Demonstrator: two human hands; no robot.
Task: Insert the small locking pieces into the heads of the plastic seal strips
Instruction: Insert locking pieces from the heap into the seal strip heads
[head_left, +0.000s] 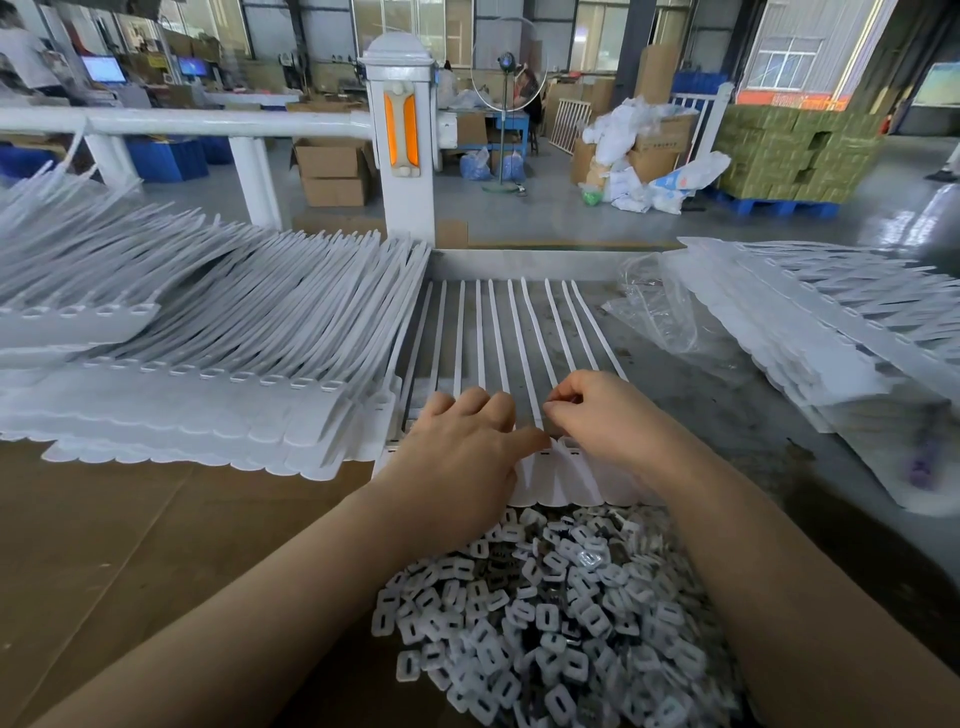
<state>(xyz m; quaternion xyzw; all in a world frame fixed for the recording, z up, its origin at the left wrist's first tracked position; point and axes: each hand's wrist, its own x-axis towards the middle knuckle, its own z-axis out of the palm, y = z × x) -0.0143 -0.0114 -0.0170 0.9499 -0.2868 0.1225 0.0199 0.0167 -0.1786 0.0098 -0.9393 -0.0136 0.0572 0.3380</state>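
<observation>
no writing is showing clearly enough to read. the left hand (470, 441) is lying flat, fingers relaxed, pressing on the row of seal strips (524, 338) at their heads. the right hand (602, 415) is curling thumb and fingertips at a strip head; whether they are pinching a piece, i cannot tell. the pile of locking pieces (545, 618) is lying just below

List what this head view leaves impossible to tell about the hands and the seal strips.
- Right hand: fingertips pinch together; any locking piece between them is too small to see.
- Row of white plastic seal strips: the left hand covers several heads, so filled slots are uncountable.
- Pile of small white locking pieces: cut off by the bottom edge.
- Purple object, far right: blurred.
</observation>
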